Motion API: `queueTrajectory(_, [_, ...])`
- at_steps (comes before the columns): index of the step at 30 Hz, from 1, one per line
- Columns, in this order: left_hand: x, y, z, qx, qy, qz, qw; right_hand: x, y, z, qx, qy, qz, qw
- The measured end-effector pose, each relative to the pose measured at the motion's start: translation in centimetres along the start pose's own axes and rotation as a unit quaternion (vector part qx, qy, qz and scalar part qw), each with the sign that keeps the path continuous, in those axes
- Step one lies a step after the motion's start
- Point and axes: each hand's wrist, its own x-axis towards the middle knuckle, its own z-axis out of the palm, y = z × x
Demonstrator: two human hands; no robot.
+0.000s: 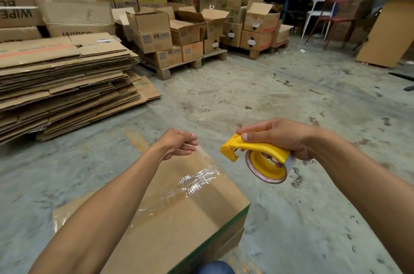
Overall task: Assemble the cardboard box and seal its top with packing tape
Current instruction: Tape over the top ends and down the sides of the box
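A closed cardboard box (179,224) stands on the concrete floor in front of me, partly under my left forearm. A strip of clear packing tape (197,181) runs crinkled along the seam of its top. My left hand (177,144) hovers over the box's far edge, fingers loosely curled, and seems to pinch a thin end of clear tape. My right hand (282,139) grips a yellow tape dispenser (259,157) holding a roll of clear tape, raised to the right of the box and above the floor.
A tall stack of flattened cardboard (62,85) lies at the left. Pallets with open and stacked boxes (179,36) fill the back. Chairs (331,18) and a leaning board (389,31) stand at the back right. Bare concrete floor (257,94) lies between.
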Motion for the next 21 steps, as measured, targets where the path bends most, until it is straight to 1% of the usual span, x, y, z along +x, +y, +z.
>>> queueTrajectory(4, [1.2,-0.2,0.3,-0.027,0.033,0.02,0.999,0.2,1.3,0.4,0.014,0.004,0.008,1.0])
queueTrajectory(6, [1.7,-0.4,0.4,-0.045,0.038,0.017,0.998,0.2,1.7,0.5,0.03,0.002,0.012,0.999])
queueTrajectory(9, [2.4,-0.6,0.6,-0.058,0.047,0.014,0.997,0.3,2.1,0.6,0.025,0.008,0.015,1.0])
queueTrajectory(13, [3.4,-0.4,0.8,-0.05,0.049,0.036,0.997,0.5,2.6,1.7,0.04,0.031,0.017,0.999])
queueTrajectory(17, [5.2,0.1,0.5,0.03,0.066,0.064,0.995,1.7,3.4,4.3,0.075,0.068,0.001,0.995])
queueTrajectory(21, [7.5,-0.6,-0.9,0.155,0.073,0.048,0.984,3.4,4.8,7.6,0.109,0.09,-0.013,0.99])
